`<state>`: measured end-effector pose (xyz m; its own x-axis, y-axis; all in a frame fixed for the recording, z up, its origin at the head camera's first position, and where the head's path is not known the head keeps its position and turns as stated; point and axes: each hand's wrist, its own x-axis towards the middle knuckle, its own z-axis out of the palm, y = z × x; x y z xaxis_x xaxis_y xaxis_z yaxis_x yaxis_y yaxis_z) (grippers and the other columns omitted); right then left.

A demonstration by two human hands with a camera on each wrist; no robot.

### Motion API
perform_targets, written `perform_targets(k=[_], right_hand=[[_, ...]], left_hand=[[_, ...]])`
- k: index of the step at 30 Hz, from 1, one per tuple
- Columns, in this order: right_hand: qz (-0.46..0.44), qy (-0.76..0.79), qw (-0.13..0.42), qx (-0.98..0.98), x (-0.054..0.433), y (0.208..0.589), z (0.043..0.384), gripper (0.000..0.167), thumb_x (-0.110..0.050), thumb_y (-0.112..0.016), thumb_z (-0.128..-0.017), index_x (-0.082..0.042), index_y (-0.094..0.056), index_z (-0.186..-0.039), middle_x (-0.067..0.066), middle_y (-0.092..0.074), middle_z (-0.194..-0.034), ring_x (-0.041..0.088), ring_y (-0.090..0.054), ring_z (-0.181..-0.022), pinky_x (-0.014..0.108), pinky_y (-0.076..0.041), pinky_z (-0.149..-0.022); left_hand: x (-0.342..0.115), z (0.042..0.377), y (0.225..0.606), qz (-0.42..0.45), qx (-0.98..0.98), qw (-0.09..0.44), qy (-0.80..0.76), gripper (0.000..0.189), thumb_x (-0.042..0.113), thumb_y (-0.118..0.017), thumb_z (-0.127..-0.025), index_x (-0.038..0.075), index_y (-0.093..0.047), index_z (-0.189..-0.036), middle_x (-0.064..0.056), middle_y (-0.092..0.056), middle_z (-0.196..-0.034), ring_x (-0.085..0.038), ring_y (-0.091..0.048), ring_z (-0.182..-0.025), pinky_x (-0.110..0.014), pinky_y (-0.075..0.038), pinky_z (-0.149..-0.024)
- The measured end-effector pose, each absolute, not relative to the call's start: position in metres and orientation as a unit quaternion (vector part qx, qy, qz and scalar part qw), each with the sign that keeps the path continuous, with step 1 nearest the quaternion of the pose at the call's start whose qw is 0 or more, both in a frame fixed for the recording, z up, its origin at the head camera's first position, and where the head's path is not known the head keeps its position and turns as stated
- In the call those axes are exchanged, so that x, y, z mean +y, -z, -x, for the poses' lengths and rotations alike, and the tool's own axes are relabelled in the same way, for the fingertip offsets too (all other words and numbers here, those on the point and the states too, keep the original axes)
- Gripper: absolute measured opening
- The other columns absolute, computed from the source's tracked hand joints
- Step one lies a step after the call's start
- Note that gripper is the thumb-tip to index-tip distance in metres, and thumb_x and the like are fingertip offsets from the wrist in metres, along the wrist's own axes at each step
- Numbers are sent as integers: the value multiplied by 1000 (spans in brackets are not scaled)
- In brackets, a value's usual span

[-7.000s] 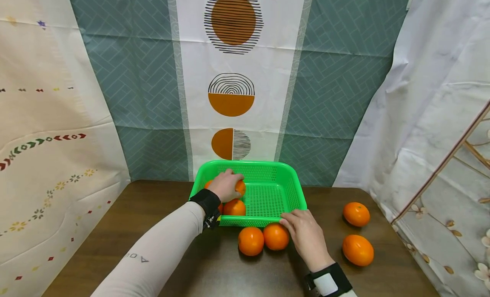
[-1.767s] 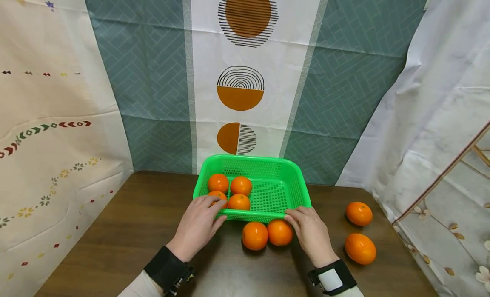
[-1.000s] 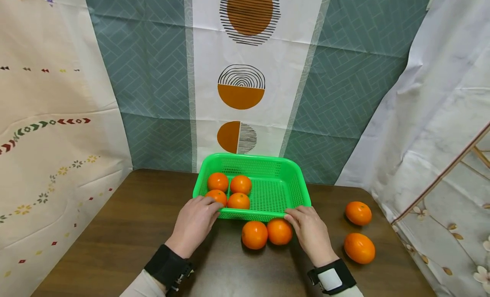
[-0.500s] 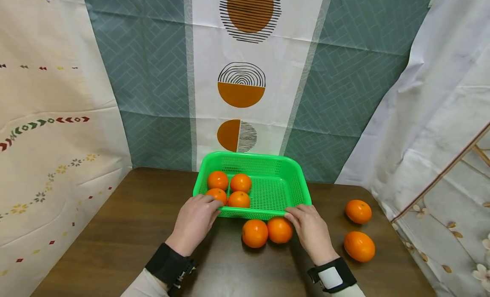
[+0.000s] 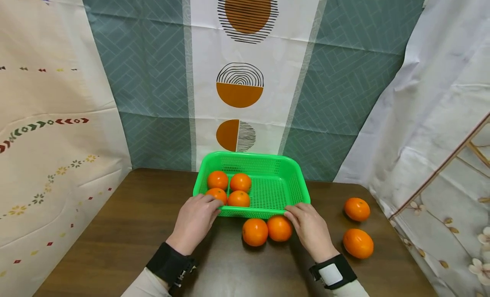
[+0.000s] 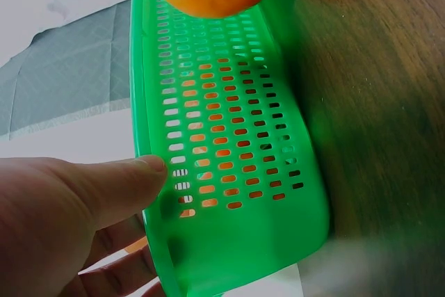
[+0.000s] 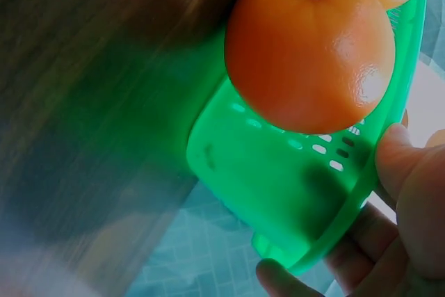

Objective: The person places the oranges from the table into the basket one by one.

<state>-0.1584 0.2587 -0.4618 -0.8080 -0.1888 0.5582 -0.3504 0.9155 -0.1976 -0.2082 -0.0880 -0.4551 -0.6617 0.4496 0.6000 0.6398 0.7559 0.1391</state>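
A green perforated plastic basket (image 5: pixel 252 164) sits on the table with several oranges (image 5: pixel 240 183) grouped in its left half. My left hand (image 5: pixel 195 220) grips the front rim near the left corner. In the left wrist view its thumb (image 6: pixel 142 175) lies on the outer wall, fingers over the other side of the rim. Near the right corner my right hand (image 5: pixel 311 231) holds the same rim, thumb (image 7: pixel 395 151) outside and fingers partly hidden behind it. Two more oranges, a left one (image 5: pixel 254 232) and a right one (image 5: pixel 279 228), stand outside against the basket's front.
On the table's right side lie two further oranges, a back one (image 5: pixel 357 209) and a front one (image 5: pixel 358 243). Patterned cloth (image 5: pixel 153 75) hangs behind the table (image 5: pixel 126 229), with more cloth on both sides.
Seven seconds ago my left hand was inside the basket at an orange. It has since come back to the front rim and gripped it. My right hand has stayed at the rim.
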Motion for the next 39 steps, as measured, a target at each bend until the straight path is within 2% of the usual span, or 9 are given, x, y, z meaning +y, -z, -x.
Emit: perform_targets(k=[9, 15, 19, 23, 30, 39], right_hand=[[-149, -139, 247, -947, 260, 464, 159, 31, -22, -84, -101, -9, -80, -128, 6, -75, -118, 31, -68, -116, 53, -59, -101], [-140, -136, 232, -953, 264, 465, 154, 47, -30, -82, -102, -9, -73, -144, 12, -73, -137, 36, -62, -138, 60, -51, -113], [-141, -133, 227, -954, 269, 464, 150, 53, -33, -79, -104, -9, -68, -150, 11, -70, -146, 38, -55, -146, 60, -45, -119], [-147, -121, 232, -954, 275, 463, 147, 57, -35, -77, -105, -8, -65, -153, 14, -66, -150, 42, -51, -150, 63, -38, -123], [-146, -93, 246, -954, 288, 466, 139, 60, -36, -79, -104, -8, -63, -155, 18, -64, -153, 44, -49, -151, 71, -35, -122], [-131, -84, 260, -953, 299, 463, 127, 70, -34, -81, -102, -11, -55, -162, 18, -52, -165, 45, -41, -156, 67, -30, -126]], left_hand=[[-91, 208, 456, 303, -894, 284, 170, 22, 13, -96, -88, 17, -82, -105, 0, -76, -100, -26, -68, -90, -42, -57, -80], [-90, 207, 456, 301, -895, 283, 168, 22, 13, -96, -88, 17, -82, -104, 0, -76, -100, -26, -69, -90, -42, -57, -81], [-90, 207, 455, 300, -895, 282, 170, 22, 13, -96, -88, 17, -82, -104, 0, -76, -100, -26, -68, -90, -42, -57, -81], [-90, 207, 454, 300, -895, 281, 172, 22, 13, -96, -88, 16, -82, -104, 0, -75, -99, -26, -67, -89, -41, -56, -80], [-90, 207, 455, 305, -894, 282, 171, 22, 13, -96, -88, 16, -83, -105, 0, -75, -99, -26, -66, -87, -40, -56, -78], [-88, 208, 454, 308, -891, 290, 168, 22, 14, -96, -88, 16, -83, -106, 0, -75, -98, -25, -66, -87, -39, -55, -77]])
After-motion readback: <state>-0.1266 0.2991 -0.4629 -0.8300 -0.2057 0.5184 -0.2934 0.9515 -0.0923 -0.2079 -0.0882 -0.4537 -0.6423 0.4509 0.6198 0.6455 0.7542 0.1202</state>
